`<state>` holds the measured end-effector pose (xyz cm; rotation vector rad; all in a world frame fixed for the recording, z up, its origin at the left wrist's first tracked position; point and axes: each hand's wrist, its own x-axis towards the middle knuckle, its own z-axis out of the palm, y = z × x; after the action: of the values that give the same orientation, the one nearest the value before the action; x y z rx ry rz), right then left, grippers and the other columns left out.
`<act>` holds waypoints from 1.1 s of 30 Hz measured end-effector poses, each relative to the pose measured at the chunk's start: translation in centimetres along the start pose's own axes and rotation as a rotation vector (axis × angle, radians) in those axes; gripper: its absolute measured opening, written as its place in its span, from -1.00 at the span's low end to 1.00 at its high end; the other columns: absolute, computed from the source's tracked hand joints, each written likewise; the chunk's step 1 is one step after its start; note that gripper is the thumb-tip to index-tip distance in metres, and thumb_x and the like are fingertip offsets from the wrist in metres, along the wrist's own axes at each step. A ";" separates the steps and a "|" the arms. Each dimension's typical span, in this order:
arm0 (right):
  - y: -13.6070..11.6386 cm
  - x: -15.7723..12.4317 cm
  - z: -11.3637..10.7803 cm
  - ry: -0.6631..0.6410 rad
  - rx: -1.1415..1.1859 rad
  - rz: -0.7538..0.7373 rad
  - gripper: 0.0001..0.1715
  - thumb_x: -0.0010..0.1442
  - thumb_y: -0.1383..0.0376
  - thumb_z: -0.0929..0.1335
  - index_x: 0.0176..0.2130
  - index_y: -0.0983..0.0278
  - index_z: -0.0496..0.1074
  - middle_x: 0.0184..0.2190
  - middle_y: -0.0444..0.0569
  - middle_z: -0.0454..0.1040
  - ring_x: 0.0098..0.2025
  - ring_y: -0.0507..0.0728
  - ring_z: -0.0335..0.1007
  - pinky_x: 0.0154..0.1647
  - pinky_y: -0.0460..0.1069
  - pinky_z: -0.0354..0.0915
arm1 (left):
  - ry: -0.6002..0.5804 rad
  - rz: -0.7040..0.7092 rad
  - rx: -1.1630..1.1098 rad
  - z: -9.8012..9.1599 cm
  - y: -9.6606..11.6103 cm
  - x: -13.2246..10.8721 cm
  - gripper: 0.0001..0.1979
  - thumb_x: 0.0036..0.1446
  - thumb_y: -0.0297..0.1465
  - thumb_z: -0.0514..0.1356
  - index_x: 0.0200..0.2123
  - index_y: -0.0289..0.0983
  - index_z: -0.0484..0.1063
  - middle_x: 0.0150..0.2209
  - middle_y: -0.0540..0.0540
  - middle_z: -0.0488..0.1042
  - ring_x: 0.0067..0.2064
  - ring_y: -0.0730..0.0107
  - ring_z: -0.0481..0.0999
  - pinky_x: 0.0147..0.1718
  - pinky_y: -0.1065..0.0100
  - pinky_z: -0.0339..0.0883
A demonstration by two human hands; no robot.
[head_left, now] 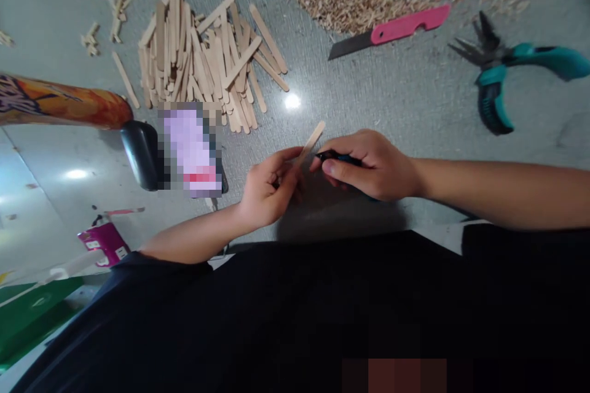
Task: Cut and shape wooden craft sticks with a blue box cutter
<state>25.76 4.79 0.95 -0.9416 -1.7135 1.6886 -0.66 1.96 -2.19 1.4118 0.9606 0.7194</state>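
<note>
My left hand (271, 187) pinches a wooden craft stick (316, 134) between thumb and fingers, its rounded end pointing up and to the right. Close beside it, my right hand (369, 166) is closed around a small black hand tool (341, 158) with a hint of blue. The tool's dark tip reaches toward the stick; whether they touch I cannot tell. Most of the tool is hidden in the palm, so its exact kind does not show. Beyond my hands, a heap of craft sticks (214, 64) lies on the grey table (322, 89).
A pink-handled cutter knife (408, 26) lies by a pile of wood shavings (364, 3). Teal pliers (495, 73) rest open at the right. Toward the left are a phone (191, 150), a black case (141, 155), an orange tube (64, 101) and a purple power adapter (107, 244).
</note>
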 end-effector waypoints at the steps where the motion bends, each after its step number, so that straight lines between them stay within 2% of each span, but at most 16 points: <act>1: -0.4 0.0 -0.1 0.027 -0.041 -0.031 -0.80 0.58 0.24 0.40 -0.16 0.18 0.57 -0.42 -0.19 0.57 -0.41 0.03 0.47 -0.31 -0.04 0.35 | 0.011 0.002 0.064 0.0 0.2 0.1 -0.73 0.64 -0.26 0.23 0.24 -0.20 0.57 -0.37 0.01 0.72 -0.51 0.47 0.67 -0.50 0.44 0.56; 3: -1.2 -0.1 -0.3 0.026 -0.129 -0.098 -0.88 0.59 0.24 0.39 -0.04 0.15 0.57 -0.30 -0.15 0.62 -0.31 0.08 0.53 -0.18 0.01 0.40 | 0.026 0.022 0.195 0.0 0.5 0.1 -0.78 0.63 -0.27 0.24 0.13 -0.24 0.62 -0.36 -0.02 0.73 -0.46 0.47 0.70 -0.43 0.43 0.56; 7: -3.1 -0.6 -0.6 0.068 -0.281 -0.293 -0.97 0.57 0.26 0.40 -0.05 0.12 0.47 -0.14 -0.05 0.59 -0.15 0.16 0.49 0.00 0.10 0.38 | 0.094 0.105 0.329 0.0 0.9 -0.3 -0.76 0.63 -0.23 0.24 -0.09 -0.23 0.60 -0.41 -0.01 0.69 -0.48 0.49 0.63 -0.47 0.42 0.42; 9: -4.0 -1.2 -0.9 0.202 -0.338 -0.275 -0.90 0.57 0.24 0.43 -0.10 0.10 0.44 -0.15 -0.04 0.55 -0.14 0.19 0.46 0.05 0.13 0.37 | 0.098 0.256 0.422 0.1 0.9 -0.6 -0.79 0.60 -0.27 0.26 -0.16 -0.21 0.56 -0.43 0.00 0.65 -0.49 0.49 0.58 -0.49 0.39 0.34; 10: -4.4 -1.5 -1.1 0.307 -0.349 -0.290 -0.90 0.57 0.23 0.43 -0.10 0.10 0.45 -0.15 -0.03 0.55 -0.14 0.19 0.46 0.06 0.14 0.36 | 0.044 0.372 0.480 0.2 0.8 -0.7 -0.83 0.57 -0.32 0.27 -0.16 -0.21 0.55 -0.40 -0.02 0.66 -0.45 0.46 0.59 -0.47 0.37 0.35; 12: -5.3 -1.9 -1.7 0.380 -0.423 -0.300 -0.89 0.58 0.21 0.43 -0.10 0.12 0.46 -0.10 0.00 0.58 -0.09 0.20 0.49 0.12 0.14 0.37 | -0.110 0.619 0.605 0.4 0.7 -1.0 -0.92 0.49 -0.41 0.27 -0.13 -0.22 0.56 -0.31 -0.06 0.69 -0.37 0.39 0.64 -0.44 0.31 0.38; 14: -5.8 -2.0 -2.3 0.269 -0.524 -0.311 -0.88 0.59 0.23 0.41 -0.11 0.13 0.47 -0.10 0.00 0.62 -0.08 0.17 0.51 0.07 0.10 0.37 | -0.242 0.783 0.778 0.6 0.5 -1.1 -0.89 0.45 -0.45 0.23 -0.16 -0.21 0.57 -0.29 -0.08 0.67 -0.38 0.34 0.61 -0.46 0.24 0.35; 17: -5.6 -1.7 -2.9 -0.004 -0.650 -0.318 -0.84 0.60 0.21 0.39 -0.13 0.14 0.50 -0.27 -0.08 0.58 -0.24 0.12 0.45 -0.14 0.07 0.28 | -0.429 0.878 0.972 0.6 0.5 -0.9 -0.77 0.45 -0.48 0.15 -0.28 -0.19 0.54 -0.31 -0.08 0.61 -0.42 0.33 0.49 -0.46 0.17 0.28; 19: -5.0 -1.3 -3.2 -0.056 -0.702 -0.323 -0.84 0.58 0.18 0.39 -0.11 0.13 0.53 -0.33 -0.11 0.54 -0.29 0.13 0.40 -0.20 0.08 0.22 | -0.526 0.909 0.988 0.5 0.7 -0.8 -0.74 0.45 -0.48 0.14 -0.32 -0.19 0.50 -0.33 -0.08 0.56 -0.43 0.33 0.44 -0.44 0.15 0.29; 21: -4.5 -1.1 -3.3 -0.060 -0.715 -0.320 -0.84 0.57 0.16 0.38 -0.09 0.12 0.55 -0.33 -0.11 0.54 -0.29 0.14 0.40 -0.20 0.08 0.20 | -0.563 0.933 0.965 0.4 0.8 -0.6 -0.75 0.44 -0.48 0.15 -0.35 -0.19 0.47 -0.35 -0.07 0.52 -0.43 0.33 0.41 -0.42 0.15 0.29; 23: -4.3 -1.1 -3.3 -0.051 -0.708 -0.321 -0.81 0.57 0.14 0.38 -0.09 0.13 0.56 -0.34 -0.12 0.53 -0.31 0.13 0.40 -0.20 0.07 0.21 | -0.538 0.926 0.955 0.3 0.8 -0.4 -0.76 0.41 -0.48 0.19 -0.37 -0.18 0.43 -0.37 -0.06 0.49 -0.42 0.32 0.39 -0.44 0.14 0.23; 24: -4.3 -1.1 -3.3 -0.038 -0.708 -0.318 -0.80 0.58 0.14 0.38 -0.10 0.14 0.56 -0.36 -0.13 0.51 -0.33 0.12 0.38 -0.20 0.06 0.22 | -0.484 0.884 0.964 0.3 0.8 -0.2 -0.77 0.39 -0.49 0.20 -0.37 -0.17 0.41 -0.38 -0.05 0.47 -0.42 0.32 0.37 -0.45 0.13 0.17; 27: -4.7 -1.1 -3.4 -0.005 -0.709 -0.283 -0.82 0.57 0.18 0.40 -0.14 0.14 0.56 -0.36 -0.14 0.50 -0.33 0.11 0.37 -0.18 0.06 0.26 | -0.138 0.574 1.037 0.0 0.7 0.6 -0.82 0.35 -0.47 0.22 -0.35 -0.17 0.38 -0.37 -0.08 0.44 -0.45 0.33 0.23 -0.47 0.12 -0.08; 29: -5.1 -1.1 -3.5 0.055 -0.712 -0.223 -0.86 0.55 0.19 0.42 -0.14 0.11 0.54 -0.30 -0.10 0.56 -0.27 0.14 0.43 -0.13 0.08 0.30 | 0.073 0.373 1.047 -0.2 0.7 1.0 -0.84 0.41 -0.39 0.24 -0.29 -0.17 0.39 -0.32 -0.13 0.48 -0.44 0.34 0.21 -0.45 0.12 -0.14; 31: -5.3 -1.1 -3.6 0.128 -0.707 -0.145 -0.95 0.50 0.23 0.44 -0.12 0.09 0.51 -0.23 -0.07 0.61 -0.25 0.18 0.47 -0.12 0.11 0.31 | 0.133 0.285 0.944 -0.3 0.9 1.1 -0.87 0.43 -0.35 0.23 -0.24 -0.17 0.40 -0.30 -0.13 0.53 -0.41 0.33 0.32 -0.43 0.15 -0.03; 33: -5.4 -1.0 -3.9 0.146 -0.711 -0.077 -0.92 0.44 0.28 0.44 -0.11 0.10 0.46 -0.22 -0.05 0.60 -0.26 0.20 0.45 -0.14 0.13 0.29 | 0.098 0.230 0.806 -0.2 1.3 0.9 -0.89 0.42 -0.37 0.21 -0.24 -0.17 0.40 -0.39 -0.07 0.51 -0.46 0.35 0.35 -0.44 0.19 0.08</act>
<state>28.90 6.49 6.61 -1.2381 -2.2519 0.9204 -0.27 2.96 -1.02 2.2326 1.2498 0.5895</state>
